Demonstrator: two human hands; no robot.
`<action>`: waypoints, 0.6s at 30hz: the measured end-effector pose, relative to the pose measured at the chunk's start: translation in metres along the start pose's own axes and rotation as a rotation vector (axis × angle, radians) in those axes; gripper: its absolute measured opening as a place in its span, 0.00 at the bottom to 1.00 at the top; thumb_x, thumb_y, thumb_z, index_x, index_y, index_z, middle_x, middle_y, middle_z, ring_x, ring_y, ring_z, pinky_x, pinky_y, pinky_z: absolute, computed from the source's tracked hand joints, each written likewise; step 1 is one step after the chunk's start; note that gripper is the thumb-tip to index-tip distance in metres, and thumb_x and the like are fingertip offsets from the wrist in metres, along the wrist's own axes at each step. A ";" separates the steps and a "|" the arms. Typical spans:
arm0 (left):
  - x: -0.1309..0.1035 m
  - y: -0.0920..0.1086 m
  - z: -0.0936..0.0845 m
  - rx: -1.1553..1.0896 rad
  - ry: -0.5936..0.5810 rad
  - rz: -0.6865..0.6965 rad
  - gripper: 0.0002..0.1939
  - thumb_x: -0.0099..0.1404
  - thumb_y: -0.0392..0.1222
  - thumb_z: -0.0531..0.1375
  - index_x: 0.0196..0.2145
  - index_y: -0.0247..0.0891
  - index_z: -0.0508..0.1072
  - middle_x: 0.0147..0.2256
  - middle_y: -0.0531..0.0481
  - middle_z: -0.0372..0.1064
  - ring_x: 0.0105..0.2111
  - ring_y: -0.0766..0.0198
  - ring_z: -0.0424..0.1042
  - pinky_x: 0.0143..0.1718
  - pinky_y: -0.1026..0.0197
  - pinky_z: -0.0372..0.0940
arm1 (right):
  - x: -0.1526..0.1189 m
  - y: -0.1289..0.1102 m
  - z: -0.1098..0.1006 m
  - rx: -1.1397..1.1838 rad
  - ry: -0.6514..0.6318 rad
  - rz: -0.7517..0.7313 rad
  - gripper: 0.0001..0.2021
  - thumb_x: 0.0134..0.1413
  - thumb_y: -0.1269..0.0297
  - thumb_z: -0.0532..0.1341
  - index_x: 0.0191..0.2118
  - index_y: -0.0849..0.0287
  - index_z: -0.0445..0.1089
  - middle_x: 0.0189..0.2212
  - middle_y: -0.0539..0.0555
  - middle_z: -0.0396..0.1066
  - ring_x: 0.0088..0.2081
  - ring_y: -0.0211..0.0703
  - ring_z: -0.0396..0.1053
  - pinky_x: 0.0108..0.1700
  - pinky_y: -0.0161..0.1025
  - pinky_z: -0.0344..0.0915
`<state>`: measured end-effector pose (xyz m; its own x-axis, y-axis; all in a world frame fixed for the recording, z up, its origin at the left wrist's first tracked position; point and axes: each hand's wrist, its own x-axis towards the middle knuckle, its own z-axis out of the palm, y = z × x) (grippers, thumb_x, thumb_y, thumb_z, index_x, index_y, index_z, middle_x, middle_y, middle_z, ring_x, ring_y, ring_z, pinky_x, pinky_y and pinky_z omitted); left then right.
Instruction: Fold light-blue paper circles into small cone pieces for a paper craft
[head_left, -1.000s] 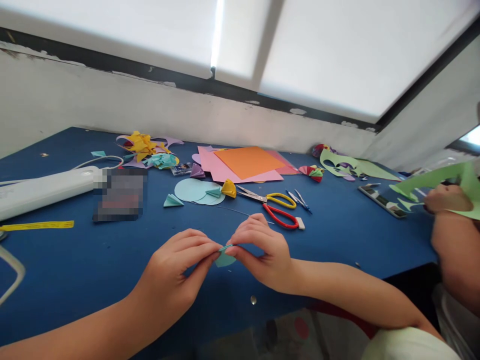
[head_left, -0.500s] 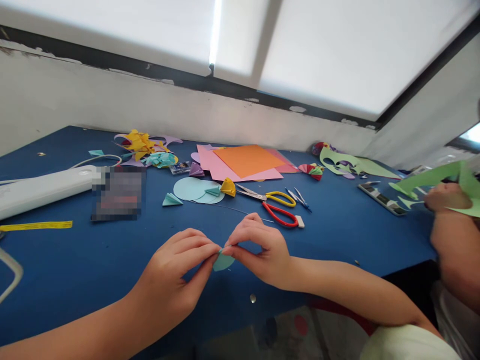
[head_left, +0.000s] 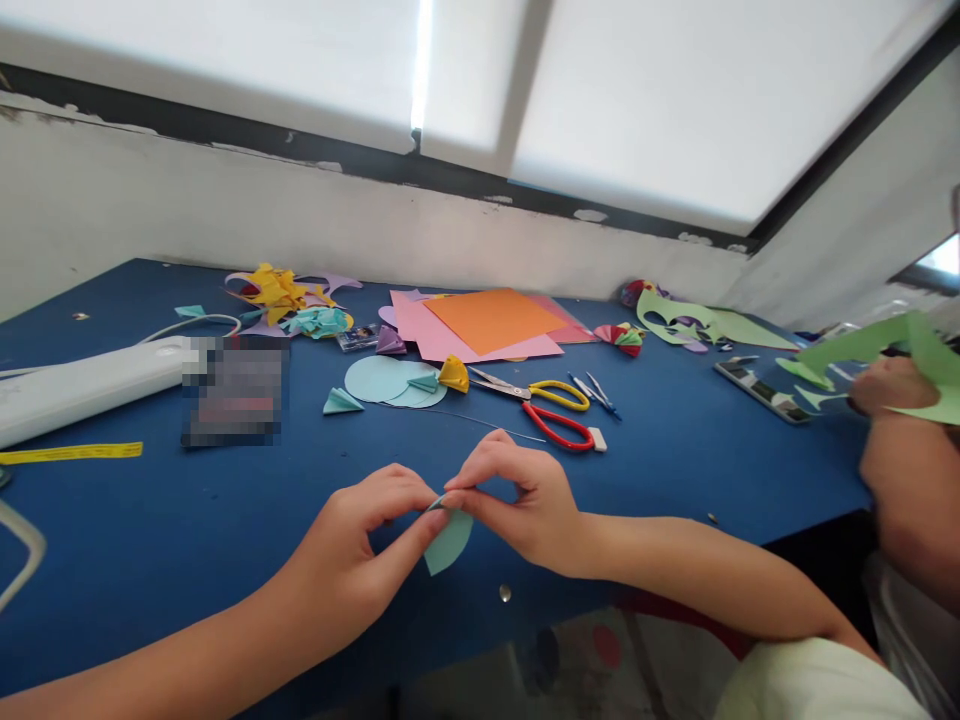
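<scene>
A folded piece of light blue paper (head_left: 450, 543) hangs between my two hands, above the front part of the blue table. My left hand (head_left: 375, 535) pinches its upper left edge between thumb and fingers. From the other side, my right hand (head_left: 521, 500) grips the top with thumb and index finger, the two hands' fingertips almost touching. Beyond them lie light blue paper circles (head_left: 379, 380), a folded light blue cone (head_left: 343, 401) and a yellow folded cone (head_left: 454, 374). Scissors (head_left: 555, 425) with red and yellow handles rest just past my right hand.
Pink and orange paper sheets (head_left: 495, 318) lie at the back, left of green paper scraps (head_left: 724, 325). A white device (head_left: 97, 385) with a cable occupies the left side. At far right, another person's hand (head_left: 892, 385) holds green paper (head_left: 874, 350).
The folded light blue paper has tilted, and more of it shows below my fingers. My left thumb and fingers have shifted slightly on its edge; my right hand stays nearly in place.
</scene>
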<state>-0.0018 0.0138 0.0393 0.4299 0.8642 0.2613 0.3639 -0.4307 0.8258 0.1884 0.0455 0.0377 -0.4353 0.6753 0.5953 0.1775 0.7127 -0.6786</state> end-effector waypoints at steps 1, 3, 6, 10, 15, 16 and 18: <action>0.001 0.000 0.000 -0.016 -0.018 -0.014 0.11 0.65 0.41 0.53 0.30 0.39 0.73 0.28 0.50 0.69 0.31 0.63 0.67 0.32 0.64 0.63 | 0.000 0.000 0.000 0.005 -0.003 0.014 0.02 0.51 0.68 0.65 0.32 0.57 0.71 0.26 0.49 0.73 0.28 0.37 0.68 0.37 0.39 0.60; 0.002 0.000 0.000 -0.032 -0.020 -0.036 0.13 0.65 0.42 0.53 0.27 0.39 0.74 0.26 0.50 0.68 0.30 0.63 0.67 0.31 0.64 0.63 | -0.001 0.000 0.000 0.014 0.001 0.044 0.02 0.51 0.68 0.65 0.32 0.57 0.71 0.26 0.49 0.73 0.28 0.37 0.67 0.36 0.39 0.61; 0.004 -0.001 0.000 -0.054 -0.009 -0.103 0.13 0.64 0.44 0.55 0.27 0.39 0.75 0.27 0.50 0.69 0.29 0.63 0.67 0.31 0.64 0.62 | -0.003 0.000 0.002 0.030 0.030 0.120 0.02 0.50 0.67 0.65 0.31 0.56 0.72 0.27 0.49 0.73 0.30 0.38 0.68 0.35 0.38 0.62; 0.004 -0.005 0.001 -0.075 -0.009 -0.191 0.13 0.62 0.48 0.56 0.27 0.39 0.75 0.27 0.51 0.69 0.29 0.63 0.67 0.31 0.64 0.62 | -0.003 0.002 0.004 0.047 0.046 0.194 0.01 0.50 0.66 0.65 0.31 0.55 0.73 0.28 0.49 0.74 0.31 0.38 0.68 0.37 0.38 0.64; 0.002 -0.006 0.001 -0.031 0.065 -0.163 0.10 0.62 0.45 0.57 0.28 0.41 0.76 0.28 0.52 0.70 0.29 0.65 0.67 0.30 0.66 0.60 | 0.002 0.002 -0.001 0.033 -0.011 0.325 0.06 0.51 0.62 0.64 0.36 0.54 0.75 0.32 0.49 0.75 0.35 0.39 0.70 0.38 0.35 0.66; 0.002 -0.006 0.001 -0.022 0.077 -0.157 0.10 0.62 0.45 0.58 0.28 0.42 0.76 0.27 0.53 0.69 0.29 0.65 0.66 0.29 0.67 0.59 | 0.003 0.001 -0.002 0.026 -0.029 0.346 0.06 0.51 0.61 0.64 0.35 0.54 0.75 0.32 0.49 0.75 0.34 0.39 0.71 0.37 0.34 0.66; 0.002 -0.004 0.000 -0.013 0.090 -0.156 0.09 0.61 0.44 0.58 0.27 0.42 0.76 0.27 0.54 0.69 0.29 0.66 0.66 0.29 0.67 0.59 | 0.005 0.000 -0.004 0.019 -0.062 0.352 0.05 0.52 0.62 0.63 0.34 0.54 0.75 0.30 0.48 0.75 0.33 0.38 0.71 0.36 0.33 0.66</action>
<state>-0.0026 0.0171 0.0360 0.2933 0.9403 0.1729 0.4093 -0.2869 0.8661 0.1900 0.0497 0.0426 -0.4028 0.8658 0.2970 0.3102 0.4344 -0.8456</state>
